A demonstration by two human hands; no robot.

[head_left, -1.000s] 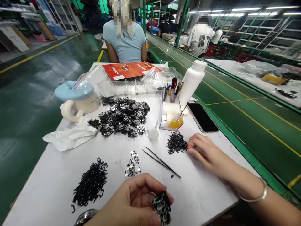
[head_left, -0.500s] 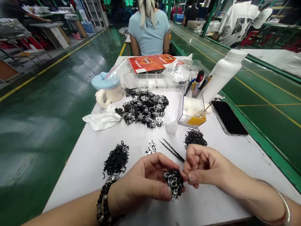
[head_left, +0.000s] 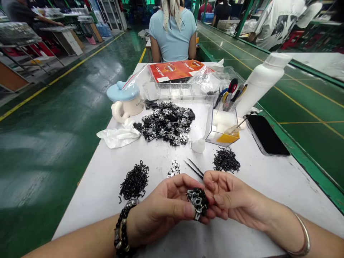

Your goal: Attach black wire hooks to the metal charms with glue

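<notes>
Above the table's near edge, both hands: left hand (head_left: pixel 163 209) curled around metal clips (head_left: pixel 197 201), right hand (head_left: pixel 231 199) pinching them.

A single head-worn camera looked forward and down over a white table (head_left: pixel 107 186), close above the left hand (head_left: pixel 163 209) and right hand (head_left: pixel 232 200) at 6 o'clock of the frame. It faced along the table toward a seated person's back (head_left: pixel 173 36) at 12 o'clock, with green floor at 9 o'clock and a green conveyor (head_left: pixel 303 104) at 3 o'clock.
</notes>
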